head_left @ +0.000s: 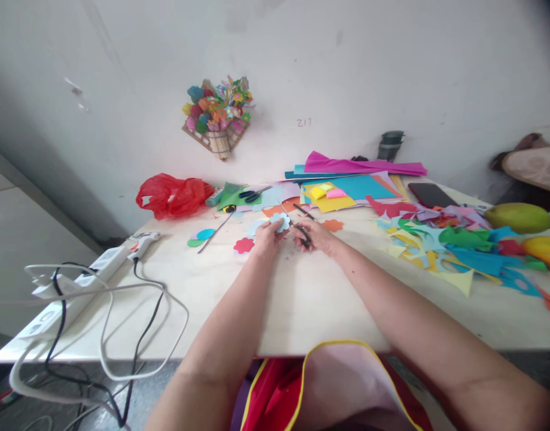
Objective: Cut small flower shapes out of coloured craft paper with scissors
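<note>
Over the middle of the table point(301, 311), my left hand point(269, 236) pinches a light blue paper flower point(280, 222). My right hand point(314, 234) is wrapped round the black handles of a pair of scissors point(305, 239), whose blades point toward the blue flower. Whether the blades touch the paper cannot be made out. A red paper flower point(244, 245) lies just left of my left hand, and an orange flower point(333, 225) lies beyond my right wrist. A black pen point(304, 212) rests behind my right hand.
Coloured paper scraps point(454, 239) and a phone point(431, 194) lie at the right. Paper sheets point(364, 187) are stacked at the back. A red plastic bag point(171, 194), spare scissors point(252, 195) and blue and green circles point(206, 234) lie leftward. A power strip point(72, 296) with cables occupies the left edge.
</note>
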A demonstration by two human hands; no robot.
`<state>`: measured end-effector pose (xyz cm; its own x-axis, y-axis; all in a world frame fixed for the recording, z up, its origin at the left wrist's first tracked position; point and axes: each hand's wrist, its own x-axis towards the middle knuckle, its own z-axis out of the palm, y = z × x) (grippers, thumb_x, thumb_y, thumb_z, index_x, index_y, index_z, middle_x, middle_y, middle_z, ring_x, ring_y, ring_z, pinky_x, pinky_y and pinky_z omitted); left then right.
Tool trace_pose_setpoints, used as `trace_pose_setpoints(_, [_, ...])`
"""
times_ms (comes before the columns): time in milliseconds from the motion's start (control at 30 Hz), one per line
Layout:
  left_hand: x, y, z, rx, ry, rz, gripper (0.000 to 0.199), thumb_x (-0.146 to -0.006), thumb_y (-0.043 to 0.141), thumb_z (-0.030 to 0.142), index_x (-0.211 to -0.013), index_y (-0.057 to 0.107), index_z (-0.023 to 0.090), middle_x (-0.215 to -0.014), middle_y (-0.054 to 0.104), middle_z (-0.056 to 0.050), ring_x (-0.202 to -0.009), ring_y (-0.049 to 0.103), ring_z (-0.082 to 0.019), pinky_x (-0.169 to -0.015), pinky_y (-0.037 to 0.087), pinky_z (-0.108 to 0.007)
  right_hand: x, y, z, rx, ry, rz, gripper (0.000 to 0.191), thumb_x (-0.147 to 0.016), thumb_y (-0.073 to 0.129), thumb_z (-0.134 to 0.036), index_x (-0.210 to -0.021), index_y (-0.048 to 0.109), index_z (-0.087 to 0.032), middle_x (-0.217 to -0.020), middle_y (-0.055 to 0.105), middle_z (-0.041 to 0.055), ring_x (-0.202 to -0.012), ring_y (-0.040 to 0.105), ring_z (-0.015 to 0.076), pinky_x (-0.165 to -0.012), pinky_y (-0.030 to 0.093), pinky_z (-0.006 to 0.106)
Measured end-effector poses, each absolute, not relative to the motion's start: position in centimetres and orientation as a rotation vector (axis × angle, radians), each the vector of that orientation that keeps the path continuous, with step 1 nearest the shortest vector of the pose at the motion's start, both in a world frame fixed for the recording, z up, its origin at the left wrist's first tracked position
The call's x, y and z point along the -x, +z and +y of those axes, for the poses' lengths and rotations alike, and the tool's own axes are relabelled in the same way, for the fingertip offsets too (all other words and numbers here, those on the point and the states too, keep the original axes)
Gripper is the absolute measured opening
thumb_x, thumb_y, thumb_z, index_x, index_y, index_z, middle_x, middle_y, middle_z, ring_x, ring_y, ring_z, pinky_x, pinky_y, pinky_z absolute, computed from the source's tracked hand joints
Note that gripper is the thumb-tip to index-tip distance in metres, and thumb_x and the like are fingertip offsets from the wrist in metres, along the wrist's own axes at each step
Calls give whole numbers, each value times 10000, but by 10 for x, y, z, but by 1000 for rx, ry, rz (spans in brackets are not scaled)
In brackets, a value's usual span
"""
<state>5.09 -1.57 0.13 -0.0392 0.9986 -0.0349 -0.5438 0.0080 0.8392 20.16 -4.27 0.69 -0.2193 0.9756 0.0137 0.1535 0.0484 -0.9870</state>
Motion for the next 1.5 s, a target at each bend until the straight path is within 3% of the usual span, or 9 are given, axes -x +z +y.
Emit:
trace_pose_setpoints(500, [-54, 3, -18, -752, 1497, 828, 235, -553, 853, 181, -674, 657, 133, -673, 698, -48, -630, 653, -143, -689, 585, -292, -200, -1, -39, 1146, 1244, -1538, 357, -800, 728, -509, -873, 609, -180, -593, 636, -14, -426, 580, 98, -345, 310, 160])
trace_pose_setpoints(1100, [-54, -5, -14, -776, 1501, 810, 234, -607, 851, 208, -718, 660, 131, -710, 693, -52, -710, 688, -180, -778, 573, -343, -196, 7, -46, 1173, 1232, -1532, 357, -792, 726, -515, -823, 582, -190, -566, 607, -26, -421, 561, 99, -359, 278, 175])
trace_pose_setpoints(1500, [-55, -3, -16, -756, 1509, 818, 192, -602, 820, 186, -701, 671, 118, -719, 708, -59, -695, 681, -165, -747, 576, -313, -195, 9, -47, 1175, 1245, -1523, 371, -779, 738, -520, -817, 577, -189, -567, 605, -27, -415, 551, 96, -361, 268, 176])
